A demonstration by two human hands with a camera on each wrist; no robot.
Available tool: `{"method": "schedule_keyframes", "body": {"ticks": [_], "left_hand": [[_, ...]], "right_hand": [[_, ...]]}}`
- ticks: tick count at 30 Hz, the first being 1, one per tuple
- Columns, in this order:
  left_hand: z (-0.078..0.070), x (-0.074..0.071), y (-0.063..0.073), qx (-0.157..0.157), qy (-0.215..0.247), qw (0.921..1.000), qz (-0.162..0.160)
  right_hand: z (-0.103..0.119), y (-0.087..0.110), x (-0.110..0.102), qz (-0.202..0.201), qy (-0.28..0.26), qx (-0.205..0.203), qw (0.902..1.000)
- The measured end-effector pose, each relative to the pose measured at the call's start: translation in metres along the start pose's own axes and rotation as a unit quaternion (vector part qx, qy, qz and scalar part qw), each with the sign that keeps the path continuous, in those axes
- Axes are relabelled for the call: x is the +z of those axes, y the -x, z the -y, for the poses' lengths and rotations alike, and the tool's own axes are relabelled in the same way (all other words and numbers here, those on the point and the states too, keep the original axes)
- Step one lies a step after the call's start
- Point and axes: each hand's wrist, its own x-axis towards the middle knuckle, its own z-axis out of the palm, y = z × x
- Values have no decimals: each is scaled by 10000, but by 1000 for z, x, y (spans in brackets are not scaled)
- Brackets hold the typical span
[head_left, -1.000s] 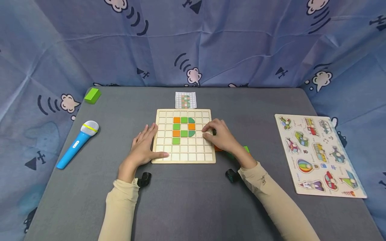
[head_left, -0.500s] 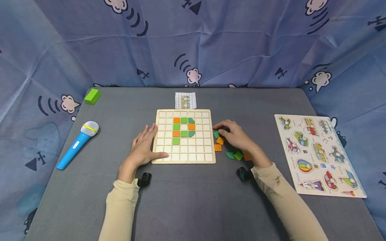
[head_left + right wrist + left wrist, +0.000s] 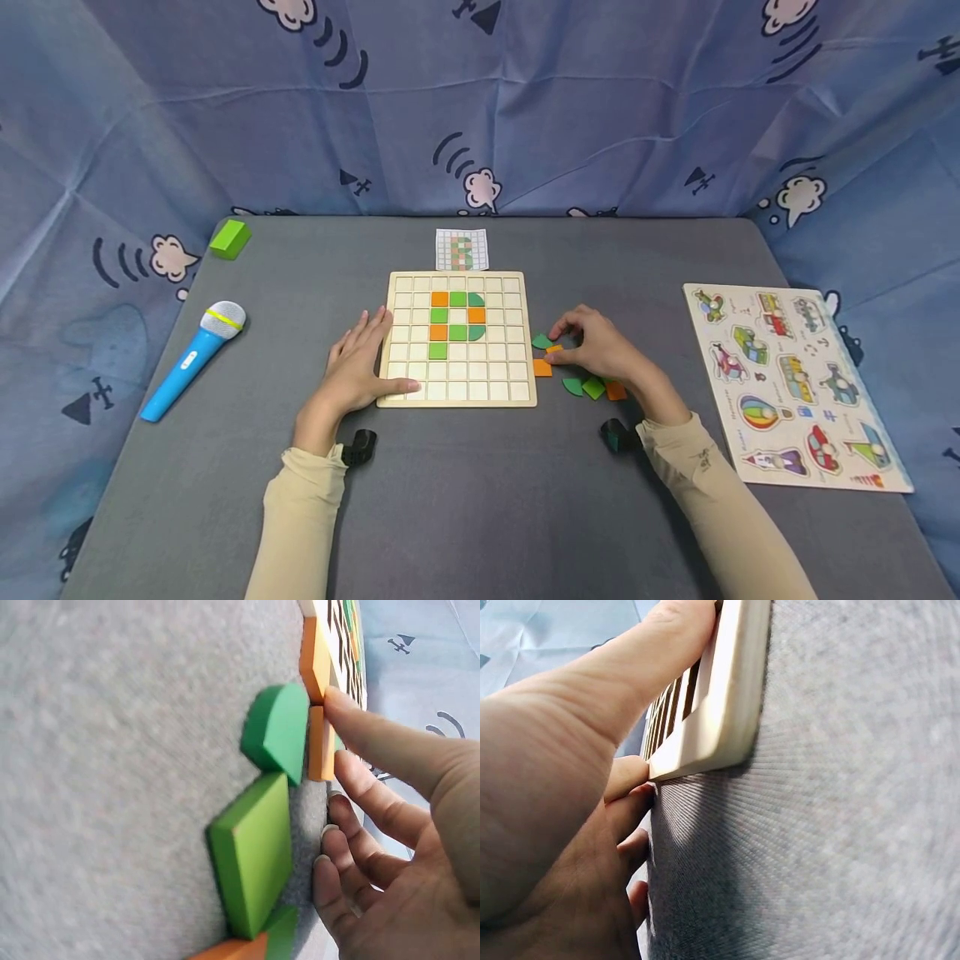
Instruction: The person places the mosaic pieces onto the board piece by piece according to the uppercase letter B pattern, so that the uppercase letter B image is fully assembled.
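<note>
My left hand point(image 3: 354, 368) rests at the left edge of a wooden grid board point(image 3: 498, 372), fingers extended along its side and thumb over the front left corner. Orange and green pieces fill some squares of the board, including green squares point(image 3: 438, 351) and rounded green corners. Right of the board, my right hand point(image 3: 597, 343) has its thumb and index finger around a small orange tile point(image 3: 322, 744), low at the table. Beside it lie another orange tile point(image 3: 542, 367), a green quarter-round piece point(image 3: 276, 731), a green square tile point(image 3: 255, 855) and more loose pieces.
A small printed pattern card point(image 3: 462, 250) lies behind the board. To the left are a blue toy microphone point(image 3: 191, 358) and a green block point(image 3: 230, 239). A wooden vehicle puzzle board point(image 3: 795, 387) lies at the right. A patterned blue cloth point(image 3: 585, 125) hangs behind the table.
My right hand has moved from the board's right edge to the loose pieces, and its thumb and index finger are now around an orange tile. The left hand has stayed still.
</note>
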Motion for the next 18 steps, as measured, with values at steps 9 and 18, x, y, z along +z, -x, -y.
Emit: {"method": "schedule_keyframes", "body": {"ticks": [9,18], "left_hand": [[-1,-1,1,-18,-33,10000,31],[-2,-1,1,-43,-33,10000,64]], "right_hand": [[0,7,7,-184,40,73,9998],[0,13,12,-386,133,6,9992]]}}
